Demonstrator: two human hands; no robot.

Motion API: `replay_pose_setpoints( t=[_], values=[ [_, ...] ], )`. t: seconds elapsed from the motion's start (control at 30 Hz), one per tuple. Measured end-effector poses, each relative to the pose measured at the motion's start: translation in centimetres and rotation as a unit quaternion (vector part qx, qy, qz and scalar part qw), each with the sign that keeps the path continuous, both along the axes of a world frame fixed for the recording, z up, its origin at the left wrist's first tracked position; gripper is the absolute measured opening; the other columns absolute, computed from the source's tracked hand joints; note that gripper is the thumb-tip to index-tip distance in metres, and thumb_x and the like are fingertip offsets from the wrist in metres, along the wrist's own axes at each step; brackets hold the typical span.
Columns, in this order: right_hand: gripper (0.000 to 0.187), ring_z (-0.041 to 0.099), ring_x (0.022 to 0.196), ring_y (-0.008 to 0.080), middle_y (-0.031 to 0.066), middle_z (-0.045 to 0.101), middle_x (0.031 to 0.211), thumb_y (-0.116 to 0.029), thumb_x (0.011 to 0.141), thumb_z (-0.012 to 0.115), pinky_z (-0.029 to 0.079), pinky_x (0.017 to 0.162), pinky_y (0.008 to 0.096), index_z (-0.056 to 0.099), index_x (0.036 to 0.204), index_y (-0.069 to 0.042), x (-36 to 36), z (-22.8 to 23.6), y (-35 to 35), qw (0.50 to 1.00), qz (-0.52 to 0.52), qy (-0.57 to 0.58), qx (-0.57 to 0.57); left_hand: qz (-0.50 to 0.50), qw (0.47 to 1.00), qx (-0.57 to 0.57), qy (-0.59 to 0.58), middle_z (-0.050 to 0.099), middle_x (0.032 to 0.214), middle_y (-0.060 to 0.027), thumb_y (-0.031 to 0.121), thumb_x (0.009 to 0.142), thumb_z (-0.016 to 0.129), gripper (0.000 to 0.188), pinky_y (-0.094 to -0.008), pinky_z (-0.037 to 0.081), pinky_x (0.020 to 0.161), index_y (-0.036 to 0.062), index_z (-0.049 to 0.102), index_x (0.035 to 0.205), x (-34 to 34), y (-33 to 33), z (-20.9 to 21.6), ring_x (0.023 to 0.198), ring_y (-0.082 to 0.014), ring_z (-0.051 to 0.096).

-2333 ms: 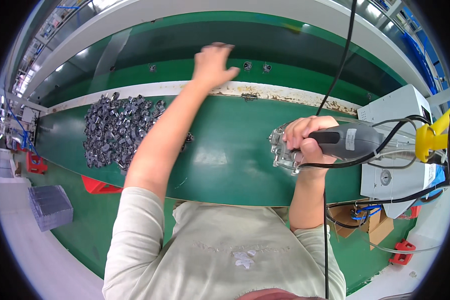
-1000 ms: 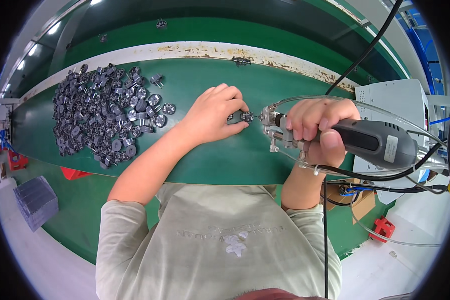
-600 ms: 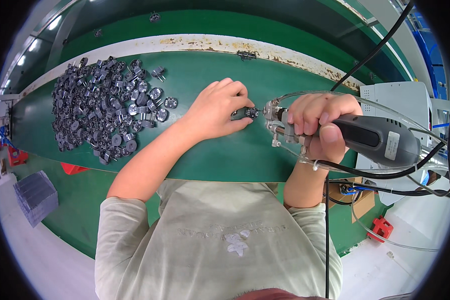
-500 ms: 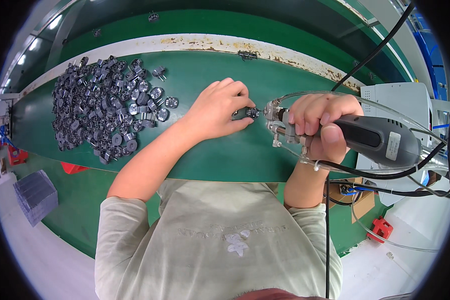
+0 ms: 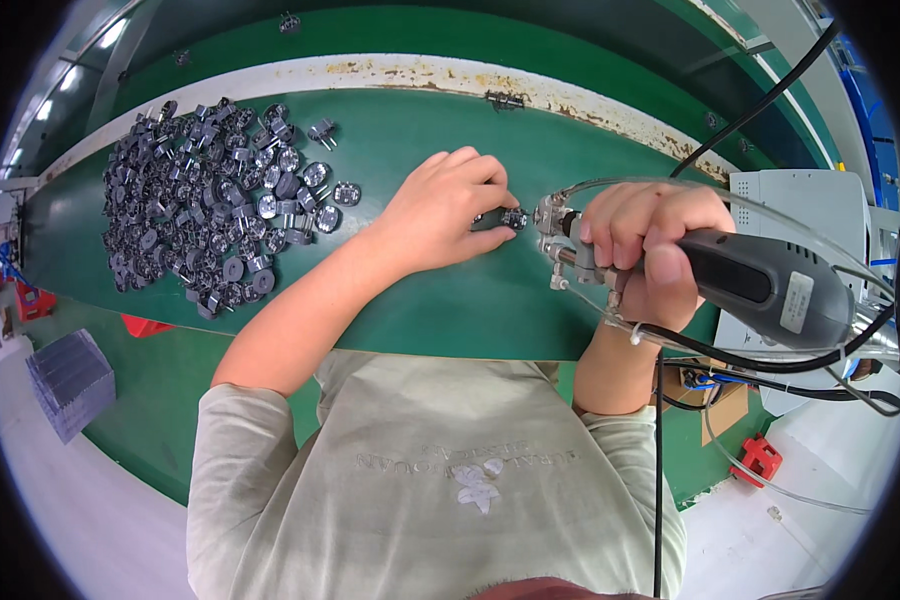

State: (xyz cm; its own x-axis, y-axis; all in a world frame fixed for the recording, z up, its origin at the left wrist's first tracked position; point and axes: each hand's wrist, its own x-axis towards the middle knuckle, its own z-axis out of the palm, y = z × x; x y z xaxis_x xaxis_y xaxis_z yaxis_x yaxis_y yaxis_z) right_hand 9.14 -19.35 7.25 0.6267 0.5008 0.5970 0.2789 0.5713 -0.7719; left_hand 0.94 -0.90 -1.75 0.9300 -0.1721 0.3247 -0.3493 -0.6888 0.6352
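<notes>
My left hand [image 5: 450,213] is closed, pinching a small black round part [image 5: 515,219] between thumb and fingers just above the green table [image 5: 430,315]. In my right hand [image 5: 655,235] is a grey-and-black handheld power tool [image 5: 785,285], fingers wrapped round its front end. Clear hoses and a black cable run from it. The tool's metal head [image 5: 553,225] points left at the small part, very close to it; whether they touch cannot be told.
A large heap of similar small black parts [image 5: 185,205] covers the table's left side. A worn white ledge [image 5: 370,74] borders the far edge, with a dark piece [image 5: 505,101] beside it. A pale machine housing [image 5: 805,215] stands at right; a black cable [image 5: 765,90] hangs above.
The view has shifted slightly. Both hands keep their grips, and the small part stays held in front of the tool's head, a little differently turned.
</notes>
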Motion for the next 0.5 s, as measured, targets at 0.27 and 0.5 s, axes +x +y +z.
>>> replay_pose_setpoints(
  t=[0.27, 0.5],
  values=[
    [0.023, 0.057, 0.060, 0.0126, 0.0079, 0.063, 0.071, 0.008, 0.079, 0.073, 0.046, 0.055, 0.0266, 0.054, 0.087, -0.003, -0.2, 0.0, 0.4, 0.998, -0.002, 0.007, -0.067, -0.012, 1.000, -0.002, -0.004, 0.063, 0.098, -0.0032, 0.020, 0.074, 0.081, 0.026, -0.0379, 0.046, 0.085, 0.0093, 0.074, 0.097, 0.2, 0.2, 0.1, 0.096, -0.0247, 0.060],
    [0.036, 0.058, 0.057, 0.0198, 0.0071, 0.058, 0.066, -0.019, 0.083, 0.085, 0.052, 0.055, 0.0371, 0.053, 0.089, -0.004, -0.4, 2.4, -1.2, 0.998, 0.045, -0.009, 0.039, 0.009, 1.000, -0.019, -0.008, 0.063, 0.101, -0.0036, 0.021, 0.072, 0.082, 0.031, -0.0378, 0.047, 0.086, 0.0099, 0.074, 0.100, 0.0, 0.2, -0.4, 0.097, -0.0245, 0.061]
  ],
)
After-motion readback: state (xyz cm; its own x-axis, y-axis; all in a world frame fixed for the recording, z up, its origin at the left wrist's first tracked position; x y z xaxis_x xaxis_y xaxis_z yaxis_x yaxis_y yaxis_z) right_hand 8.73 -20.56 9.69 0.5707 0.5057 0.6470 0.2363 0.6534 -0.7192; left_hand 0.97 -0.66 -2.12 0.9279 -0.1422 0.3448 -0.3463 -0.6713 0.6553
